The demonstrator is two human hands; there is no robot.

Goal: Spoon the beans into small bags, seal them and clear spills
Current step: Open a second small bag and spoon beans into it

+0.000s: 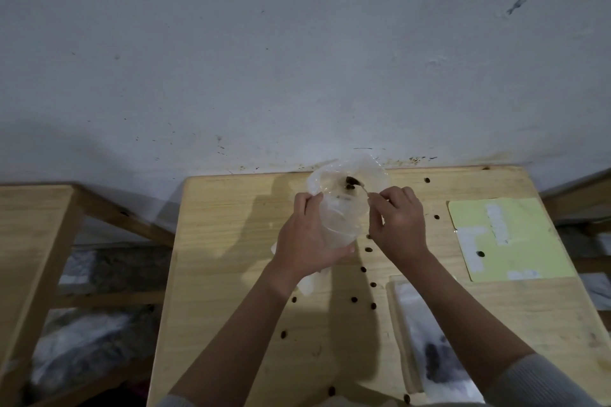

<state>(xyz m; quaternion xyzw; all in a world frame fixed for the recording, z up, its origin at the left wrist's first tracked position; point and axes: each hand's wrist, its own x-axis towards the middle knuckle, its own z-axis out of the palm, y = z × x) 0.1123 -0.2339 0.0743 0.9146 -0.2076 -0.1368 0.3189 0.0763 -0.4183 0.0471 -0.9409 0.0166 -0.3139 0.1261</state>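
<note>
Worktop: pale yellow-tan wood with fine lengthwise grain. Beans: dark brown, scattered as small spots over the worktop. Bag: clear, colourless plastic with whitish folds, a few dark brown beans showing through near its top. Spoon: thin and silvery, its bowl dark with beans. Paper sheet: light yellow with white rectangular patches and one dark spot on it. Flat packet: clear plastic with a blurred black-grey smudge inside. Wall: off-white to pale grey, flecked with dark specks and brownish stains along its foot. Sleeve: light grey, finely ribbed. Side bench: same pale wood.
</note>
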